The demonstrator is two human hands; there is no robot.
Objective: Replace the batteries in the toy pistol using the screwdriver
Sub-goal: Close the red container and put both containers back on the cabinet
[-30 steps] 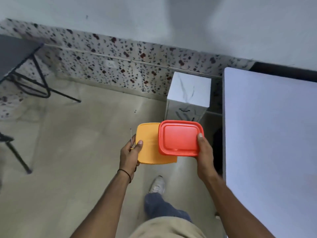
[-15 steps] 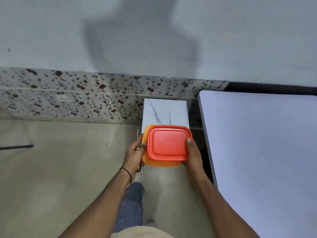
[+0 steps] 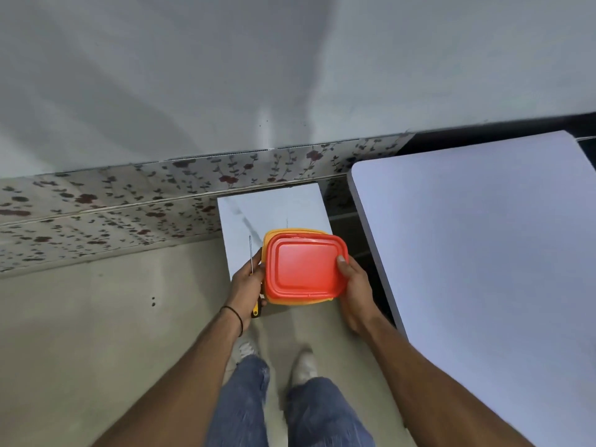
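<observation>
I hold two stacked plastic boxes in front of me. The red-lidded box (image 3: pixel 304 266) sits on top of an orange-yellow box (image 3: pixel 292 233), whose rim shows behind and below it. My right hand (image 3: pixel 353 285) grips the right side of the stack, thumb on the red lid. My left hand (image 3: pixel 246 287) holds the left side and also grips a thin screwdriver (image 3: pixel 251 254), its shaft pointing up and its yellow-black handle sticking out below the palm. No toy pistol or batteries are visible.
A small white marble-patterned stand (image 3: pixel 274 211) is right under the boxes, against a floral-tiled wall base (image 3: pixel 129 201). A pale lilac table (image 3: pixel 483 253) fills the right side. Beige floor (image 3: pixel 96 333) lies to the left. My legs and shoes show below.
The view has turned toward the wall and moved closer to the white stand. The red box, earlier held beside the orange one, now sits stacked on it over the stand.
</observation>
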